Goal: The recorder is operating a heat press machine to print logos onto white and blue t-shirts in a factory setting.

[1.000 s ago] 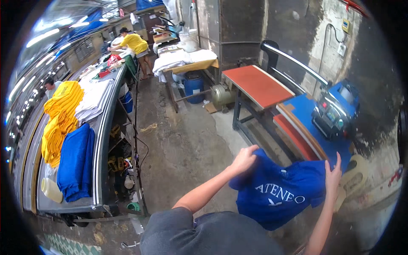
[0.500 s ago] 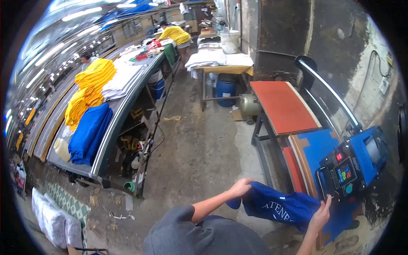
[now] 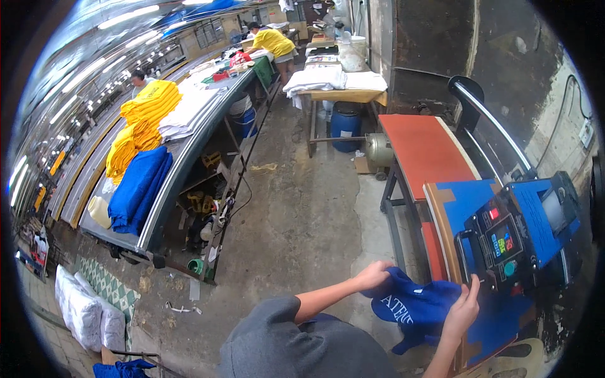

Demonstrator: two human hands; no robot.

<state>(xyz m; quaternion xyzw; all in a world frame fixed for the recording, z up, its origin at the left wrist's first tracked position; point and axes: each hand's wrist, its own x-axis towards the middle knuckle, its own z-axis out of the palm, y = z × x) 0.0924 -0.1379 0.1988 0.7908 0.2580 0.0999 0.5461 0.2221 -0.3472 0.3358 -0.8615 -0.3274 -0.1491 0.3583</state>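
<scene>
A dark blue shirt (image 3: pixel 413 309) with white lettering hangs between my hands in front of me, its cloth sagging and folded. My left hand (image 3: pixel 374 275) is closed on its left upper edge. My right hand (image 3: pixel 464 309) grips the right side of the cloth, thumb and fingers pinched there. Just beyond and to the right stands a heat press (image 3: pixel 504 242) with a lit control panel, a black handle and blue covering. Its blue-topped lower board (image 3: pixel 457 205) lies beside my right hand. Part of the shirt's lower side is hidden behind my right hand and forearm.
An orange-topped platen (image 3: pixel 425 148) extends beyond the press. On the long table at left are folded blue cloth (image 3: pixel 140 189), yellow shirts (image 3: pixel 148 113) and white shirts (image 3: pixel 192 113). White bundles (image 3: pixel 79 309) lie at lower left. A person in yellow (image 3: pixel 274 43) bends over the far table.
The shirt has bunched up, its left side dropping lower, and my hands have come slightly closer together. My view has turned a little to the left.
</scene>
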